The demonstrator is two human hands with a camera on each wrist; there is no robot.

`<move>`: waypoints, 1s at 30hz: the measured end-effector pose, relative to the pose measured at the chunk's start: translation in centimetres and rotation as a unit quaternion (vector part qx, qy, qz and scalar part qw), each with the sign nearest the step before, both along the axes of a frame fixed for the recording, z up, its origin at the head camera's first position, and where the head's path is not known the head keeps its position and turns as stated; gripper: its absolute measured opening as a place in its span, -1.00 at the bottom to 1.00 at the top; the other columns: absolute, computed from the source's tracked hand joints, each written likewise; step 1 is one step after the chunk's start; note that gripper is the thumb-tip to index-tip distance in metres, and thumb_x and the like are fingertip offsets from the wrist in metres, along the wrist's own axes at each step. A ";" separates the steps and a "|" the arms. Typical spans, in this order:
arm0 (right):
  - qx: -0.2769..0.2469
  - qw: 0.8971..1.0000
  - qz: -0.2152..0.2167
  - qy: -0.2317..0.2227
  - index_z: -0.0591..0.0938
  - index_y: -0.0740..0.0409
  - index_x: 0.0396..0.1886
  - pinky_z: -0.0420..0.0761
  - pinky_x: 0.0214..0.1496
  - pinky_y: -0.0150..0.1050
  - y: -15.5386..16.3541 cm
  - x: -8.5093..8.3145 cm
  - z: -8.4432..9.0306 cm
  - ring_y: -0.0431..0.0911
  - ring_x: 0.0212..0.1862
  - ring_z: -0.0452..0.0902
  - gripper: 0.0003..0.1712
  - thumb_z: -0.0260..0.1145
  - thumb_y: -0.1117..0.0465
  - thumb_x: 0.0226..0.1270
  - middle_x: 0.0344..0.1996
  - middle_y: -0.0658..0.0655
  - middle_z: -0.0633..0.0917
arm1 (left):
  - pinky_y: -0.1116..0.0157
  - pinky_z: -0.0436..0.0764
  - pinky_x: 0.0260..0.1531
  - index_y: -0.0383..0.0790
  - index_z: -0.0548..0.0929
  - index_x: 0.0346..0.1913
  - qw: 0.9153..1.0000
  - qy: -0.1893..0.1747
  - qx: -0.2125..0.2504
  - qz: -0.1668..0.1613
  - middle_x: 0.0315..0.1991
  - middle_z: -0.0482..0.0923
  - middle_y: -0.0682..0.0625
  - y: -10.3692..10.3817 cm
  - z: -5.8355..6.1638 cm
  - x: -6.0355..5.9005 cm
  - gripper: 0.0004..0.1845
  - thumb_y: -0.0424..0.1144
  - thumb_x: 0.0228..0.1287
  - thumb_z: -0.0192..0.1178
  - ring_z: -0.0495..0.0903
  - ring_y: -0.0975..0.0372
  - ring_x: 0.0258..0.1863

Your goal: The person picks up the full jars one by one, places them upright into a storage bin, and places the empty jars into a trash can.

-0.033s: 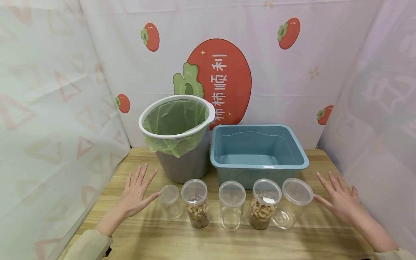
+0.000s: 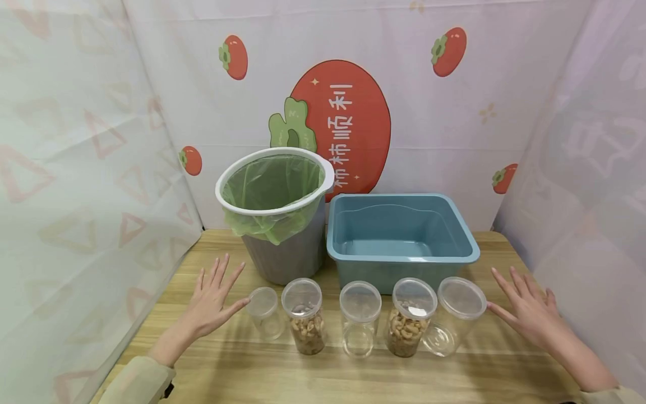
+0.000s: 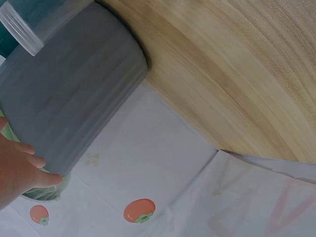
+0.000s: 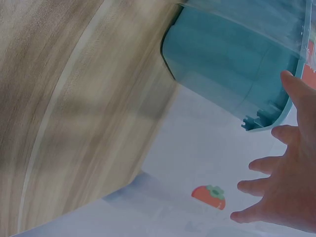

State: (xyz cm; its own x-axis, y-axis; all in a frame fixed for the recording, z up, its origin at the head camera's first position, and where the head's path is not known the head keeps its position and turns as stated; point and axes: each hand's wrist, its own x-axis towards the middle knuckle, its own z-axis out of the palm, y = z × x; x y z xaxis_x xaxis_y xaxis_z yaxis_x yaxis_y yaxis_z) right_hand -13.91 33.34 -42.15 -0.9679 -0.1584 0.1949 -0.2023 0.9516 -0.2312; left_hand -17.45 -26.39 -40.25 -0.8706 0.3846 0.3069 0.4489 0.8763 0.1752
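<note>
My left hand (image 2: 209, 303), fingers spread, is at the left of a row of clear lidded jars, its thumb tip by a small clear jar (image 2: 267, 320) that looks empty. Right of that stands a jar of nuts (image 2: 308, 331), then an empty-looking jar (image 2: 359, 322) in the middle. A jar of cashews (image 2: 405, 331) comes after it, partly overlapping a wider clear jar (image 2: 456, 314) at the right end. Beside that last jar is my right hand (image 2: 532, 311), fingers spread, thumb tip near its lid; contact is unclear. Neither hand holds anything.
Behind the jars, a grey bin (image 2: 290, 258) with a white rim and green bag liner stands left. To its right is a blue rectangular tub (image 2: 404, 268). They stand on a wooden table (image 2: 323, 381), with printed fabric walls (image 2: 424, 129) at the back and sides.
</note>
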 end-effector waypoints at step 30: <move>0.001 0.997 0.048 0.058 -0.02 -0.08 0.38 -0.18 -0.01 0.46 -0.1 -2.8 3.5 0.37 0.23 -0.05 -0.20 0.14 -0.02 0.22 0.25 0.46 0.06 | -0.13 -0.12 0.17 -0.07 0.19 0.30 0.998 0.009 -0.024 -0.052 0.33 -0.10 -0.26 1.9 2.9 0.1 -0.30 0.10 0.12 0.09 -0.17 -0.11 0.32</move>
State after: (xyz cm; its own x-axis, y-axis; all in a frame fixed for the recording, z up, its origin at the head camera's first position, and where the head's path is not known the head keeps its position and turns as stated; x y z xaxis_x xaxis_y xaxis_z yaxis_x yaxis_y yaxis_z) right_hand -16.67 33.23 -38.63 -0.9193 -0.2492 0.3045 -0.3173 0.9272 -0.1991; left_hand -17.36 -24.54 -37.36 -0.8192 0.4880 0.3012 0.5413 0.8315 0.1250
